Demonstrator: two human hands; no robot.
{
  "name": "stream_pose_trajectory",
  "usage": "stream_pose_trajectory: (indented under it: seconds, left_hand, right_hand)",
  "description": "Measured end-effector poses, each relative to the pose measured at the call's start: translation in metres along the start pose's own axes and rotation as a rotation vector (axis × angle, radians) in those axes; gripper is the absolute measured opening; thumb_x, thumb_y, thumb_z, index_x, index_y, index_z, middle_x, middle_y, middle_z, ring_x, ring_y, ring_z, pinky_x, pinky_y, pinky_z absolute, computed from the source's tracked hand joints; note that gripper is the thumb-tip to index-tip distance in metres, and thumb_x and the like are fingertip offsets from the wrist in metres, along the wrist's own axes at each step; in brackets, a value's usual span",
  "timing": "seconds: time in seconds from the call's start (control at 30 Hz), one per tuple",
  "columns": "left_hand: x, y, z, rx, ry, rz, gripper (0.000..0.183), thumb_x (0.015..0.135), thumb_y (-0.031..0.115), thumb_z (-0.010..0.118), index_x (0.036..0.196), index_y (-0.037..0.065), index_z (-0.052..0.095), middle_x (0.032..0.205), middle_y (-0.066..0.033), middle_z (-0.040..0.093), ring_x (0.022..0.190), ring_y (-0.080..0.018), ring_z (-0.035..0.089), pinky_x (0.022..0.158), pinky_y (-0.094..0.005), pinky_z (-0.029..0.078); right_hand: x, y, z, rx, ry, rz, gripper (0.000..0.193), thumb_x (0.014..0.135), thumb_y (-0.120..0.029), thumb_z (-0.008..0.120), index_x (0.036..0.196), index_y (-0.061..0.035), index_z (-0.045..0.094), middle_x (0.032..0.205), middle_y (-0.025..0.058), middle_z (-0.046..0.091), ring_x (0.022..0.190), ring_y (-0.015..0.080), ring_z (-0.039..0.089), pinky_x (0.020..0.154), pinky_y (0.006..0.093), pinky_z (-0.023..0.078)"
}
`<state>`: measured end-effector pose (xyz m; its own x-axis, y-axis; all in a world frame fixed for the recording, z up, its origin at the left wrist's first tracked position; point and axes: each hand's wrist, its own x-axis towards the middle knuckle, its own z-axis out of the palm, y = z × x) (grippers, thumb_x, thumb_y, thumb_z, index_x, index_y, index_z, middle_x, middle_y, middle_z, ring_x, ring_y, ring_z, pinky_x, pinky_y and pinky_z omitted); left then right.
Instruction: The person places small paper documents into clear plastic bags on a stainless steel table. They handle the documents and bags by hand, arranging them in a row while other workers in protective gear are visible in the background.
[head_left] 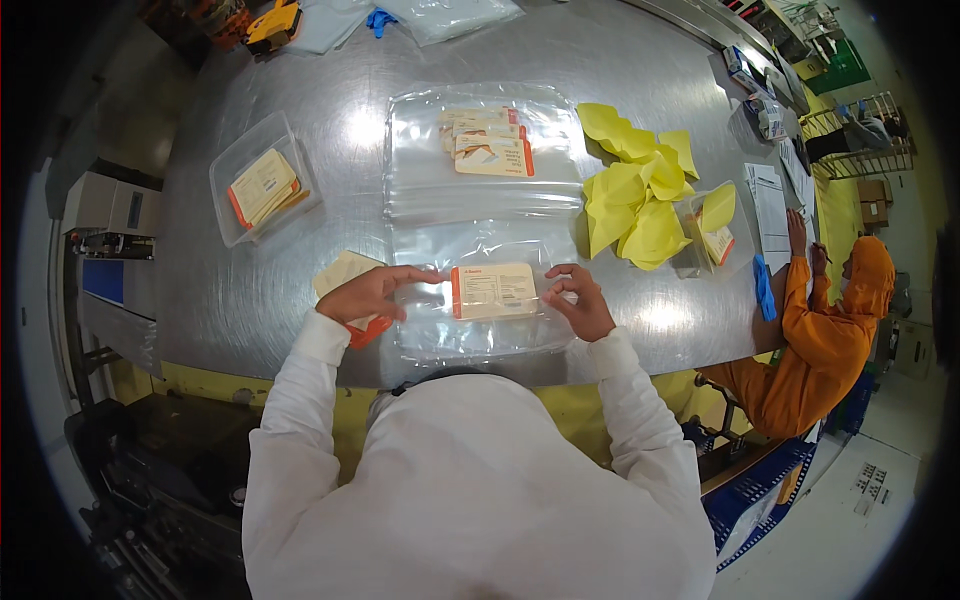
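A cream card label with an orange left edge (pixel 495 291) lies on a clear plastic bag (pixel 420 340) in front of me. My left hand (pixel 372 296) is to the label's left, index finger stretched toward its orange edge and nothing gripped. Partly beneath that hand is another cream and orange label stack (pixel 345 268). At the label's right side, my right hand (pixel 582 302) has curled fingers with a gap between thumb and index finger, and I see nothing in it. Farther up the bags, several overlapping cream and orange labels (pixel 493 156) lie in a pile.
To the left stands a clear plastic tub (pixel 232 200) of labels. Crumpled yellow paper sheets (pixel 640 190) and another clear tub (pixel 690 255) are on the right. Blue gloves (pixel 765 288) lie near a person in orange (pixel 835 325) writing at the table's right edge.
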<state>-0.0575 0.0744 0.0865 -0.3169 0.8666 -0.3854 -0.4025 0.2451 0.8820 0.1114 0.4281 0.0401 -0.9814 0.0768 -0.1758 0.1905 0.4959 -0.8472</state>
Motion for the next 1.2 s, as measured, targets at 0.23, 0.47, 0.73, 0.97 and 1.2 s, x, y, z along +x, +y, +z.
stream_pose_trajectory:
  seconds: [0.23,0.47,0.73,0.97,1.2]
  left_hand:
    - [0.027,0.048,-0.020,0.279,0.227,0.149,0.007,0.081,0.005,0.075,0.085,0.000,0.072,0.087,-0.0063,0.072,0.084,-0.0145,0.065,0.081,-0.0296,0.051]
    - [0.117,0.072,-0.114,0.260,0.964,0.066,0.018,0.084,0.014,0.074,0.095,0.000,0.072,0.094,-0.0097,0.072,0.086,-0.0153,0.066,0.082,-0.0286,0.052]
    - [0.049,-0.002,-0.072,0.081,1.149,0.530,0.036,0.092,0.008,0.064,0.126,-0.002,0.056,0.124,-0.0118,0.062,0.115,-0.0214,0.060,0.096,-0.0330,0.049]
    - [-0.081,-0.107,-0.011,0.651,1.559,0.190,0.056,0.071,0.013,0.083,0.120,0.000,0.060,0.133,-0.0185,0.054,0.125,-0.0366,0.049,0.105,-0.0458,0.041]
    - [-0.100,-0.114,0.018,0.881,1.409,0.054,0.061,0.065,0.025,0.086,0.116,0.000,0.064,0.130,-0.0184,0.053,0.127,-0.0346,0.045,0.104,-0.0459,0.036]
  right_hand:
    - [0.043,-0.035,-0.024,0.397,0.530,-0.059,0.014,0.093,-0.015,0.062,0.093,-0.0023,0.067,0.109,0.0087,0.065,0.105,0.0203,0.059,0.095,0.0323,0.042]
    - [0.051,-0.073,0.004,0.617,0.917,0.016,0.019,0.093,-0.011,0.059,0.108,0.0007,0.063,0.102,0.0073,0.061,0.101,0.0205,0.059,0.092,0.0321,0.044]
    - [0.036,-0.057,0.072,0.040,0.469,-0.206,0.038,0.088,-0.009,0.067,0.125,-0.0058,0.059,0.128,0.0156,0.060,0.123,0.0300,0.055,0.104,0.0401,0.042]
    - [0.106,-0.052,0.083,-0.676,0.357,-0.307,0.063,0.087,-0.026,0.071,0.145,-0.0180,0.047,0.157,0.0122,0.035,0.145,0.0338,0.031,0.114,0.0556,0.025]
    - [0.146,-0.085,0.120,-0.399,0.220,-0.394,0.043,0.088,-0.025,0.069,0.129,-0.0133,0.060,0.129,0.0133,0.059,0.125,0.0342,0.051,0.106,0.0486,0.037]
